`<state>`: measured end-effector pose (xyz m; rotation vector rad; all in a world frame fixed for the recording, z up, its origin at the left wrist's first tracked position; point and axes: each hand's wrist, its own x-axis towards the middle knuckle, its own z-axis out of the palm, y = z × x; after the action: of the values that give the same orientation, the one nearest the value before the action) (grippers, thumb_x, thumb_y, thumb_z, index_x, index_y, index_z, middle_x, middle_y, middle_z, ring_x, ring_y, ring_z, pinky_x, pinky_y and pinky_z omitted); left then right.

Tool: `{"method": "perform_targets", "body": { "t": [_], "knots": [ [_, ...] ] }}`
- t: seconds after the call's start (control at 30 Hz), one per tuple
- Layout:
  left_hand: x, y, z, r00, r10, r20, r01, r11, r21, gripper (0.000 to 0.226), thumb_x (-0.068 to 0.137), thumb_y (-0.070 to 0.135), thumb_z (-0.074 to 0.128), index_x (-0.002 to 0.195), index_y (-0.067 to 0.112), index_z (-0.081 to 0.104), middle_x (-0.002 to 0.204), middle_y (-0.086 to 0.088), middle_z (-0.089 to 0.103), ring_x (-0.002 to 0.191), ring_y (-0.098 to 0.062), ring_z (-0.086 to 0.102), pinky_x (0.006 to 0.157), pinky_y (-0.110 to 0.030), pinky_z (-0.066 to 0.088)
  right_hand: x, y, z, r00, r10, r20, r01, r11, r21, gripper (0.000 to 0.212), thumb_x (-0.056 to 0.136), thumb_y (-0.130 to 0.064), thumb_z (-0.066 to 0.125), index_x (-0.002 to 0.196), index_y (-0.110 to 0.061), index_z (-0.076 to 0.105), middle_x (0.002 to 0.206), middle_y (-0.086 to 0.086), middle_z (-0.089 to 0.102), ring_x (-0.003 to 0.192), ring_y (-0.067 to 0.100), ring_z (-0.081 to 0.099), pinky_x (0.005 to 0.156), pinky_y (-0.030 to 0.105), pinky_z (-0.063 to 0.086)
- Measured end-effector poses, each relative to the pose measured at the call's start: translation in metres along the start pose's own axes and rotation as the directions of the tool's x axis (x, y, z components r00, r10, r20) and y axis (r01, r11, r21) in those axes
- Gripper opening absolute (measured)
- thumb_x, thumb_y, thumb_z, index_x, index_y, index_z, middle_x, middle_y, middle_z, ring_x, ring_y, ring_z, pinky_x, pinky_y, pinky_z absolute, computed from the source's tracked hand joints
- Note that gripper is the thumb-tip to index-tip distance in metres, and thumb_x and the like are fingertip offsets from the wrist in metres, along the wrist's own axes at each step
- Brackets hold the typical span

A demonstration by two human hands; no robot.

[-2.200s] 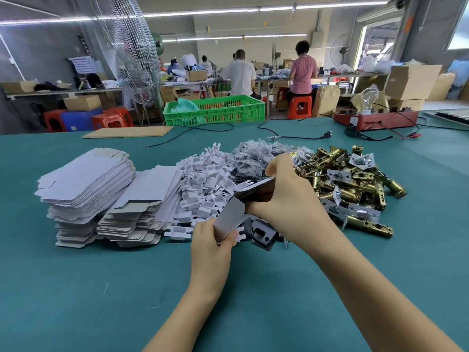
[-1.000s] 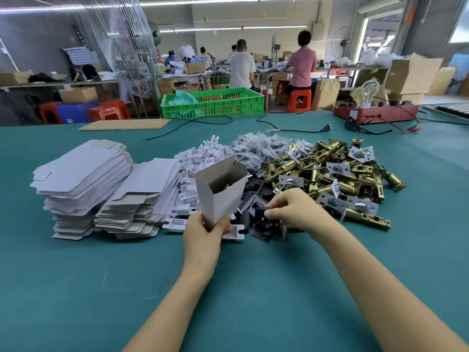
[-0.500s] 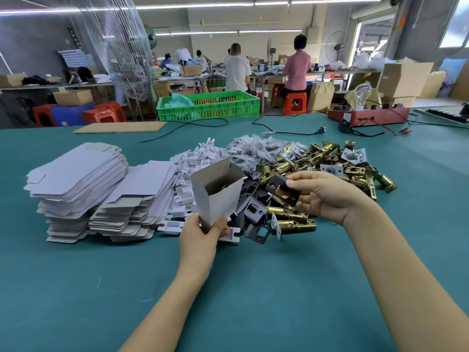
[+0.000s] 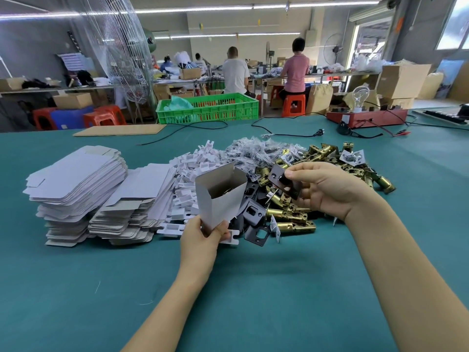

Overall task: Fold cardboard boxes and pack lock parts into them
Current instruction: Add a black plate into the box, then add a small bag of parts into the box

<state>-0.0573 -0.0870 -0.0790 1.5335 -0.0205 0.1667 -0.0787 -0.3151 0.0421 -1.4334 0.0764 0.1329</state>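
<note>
Above the table's middle, left hand [image 4: 200, 240] grips the open box [image 4: 220, 196]; right hand [image 4: 327, 189] pinches a dark strike plate [image 4: 284, 181], which could catch the rim and slip.

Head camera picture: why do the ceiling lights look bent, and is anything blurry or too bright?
Head view: the wide lens bows the long ceiling light tubes toward the edges; the window at upper right is blown out white; the open grey cardboard box and both hands look sharp, with only soft shadows on the green table.

Readable text: none legible anywhere.
Boxes, cartons, crate: blank or too small and blurred to read.
</note>
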Motion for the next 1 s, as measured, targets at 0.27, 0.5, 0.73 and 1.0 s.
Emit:
{"method": "perform_targets", "body": {
  "t": [0.27,0.5,0.73,1.0],
  "knots": [
    [-0.002,0.001,0.002,0.994,-0.046,0.096,0.042,0.998,0.042,0.007,0.090,0.003,0.066,0.094,0.007,0.062,0.070,0.000,0.071,0.059,-0.013,0.068,0.055,-0.020,0.054,-0.026,-0.020,0.020,0.877,-0.439,0.197,0.466,0.677,-0.569,0.007,0.085,-0.011,0.069,0.086,-0.014,0.063,0.098,-0.004,0.071,0.087,0.008,0.065,0.077,0.025,0.053],
    [-0.007,0.007,0.002,0.979,-0.047,0.197,-0.013,0.956,0.293,0.011,0.090,0.017,0.068,0.092,0.011,0.059,0.090,-0.018,0.067,0.042,-0.004,0.041,0.044,-0.018,0.038,-0.033,-0.023,0.035,0.741,-0.576,0.344,0.603,0.347,-0.718,0.012,0.080,-0.014,0.076,0.084,-0.023,0.069,0.083,-0.006,0.057,0.069,0.003,0.050,0.062,0.016,0.036],
    [-0.009,0.008,0.002,0.975,0.036,0.219,-0.096,0.958,0.272,0.009,0.089,0.012,0.068,0.087,0.017,0.061,0.090,-0.018,0.067,0.051,-0.007,0.049,0.049,-0.016,0.036,-0.040,-0.030,0.038,0.701,-0.565,0.435,0.643,0.236,-0.729,0.010,0.080,-0.009,0.076,0.085,-0.017,0.075,0.079,-0.012,0.066,0.071,0.005,0.058,0.063,0.014,0.042],
    [-0.008,0.006,0.003,0.988,0.135,0.082,-0.149,0.966,0.211,0.012,0.088,0.010,0.071,0.087,0.018,0.062,0.095,-0.009,0.063,0.081,-0.011,0.064,0.062,-0.013,0.046,-0.041,-0.028,0.046,0.733,-0.505,0.456,0.596,0.153,-0.789,0.010,0.080,-0.012,0.076,0.087,-0.019,0.077,0.074,-0.014,0.068,0.065,-0.009,0.056,0.064,0.003,0.037]
  ]
}}
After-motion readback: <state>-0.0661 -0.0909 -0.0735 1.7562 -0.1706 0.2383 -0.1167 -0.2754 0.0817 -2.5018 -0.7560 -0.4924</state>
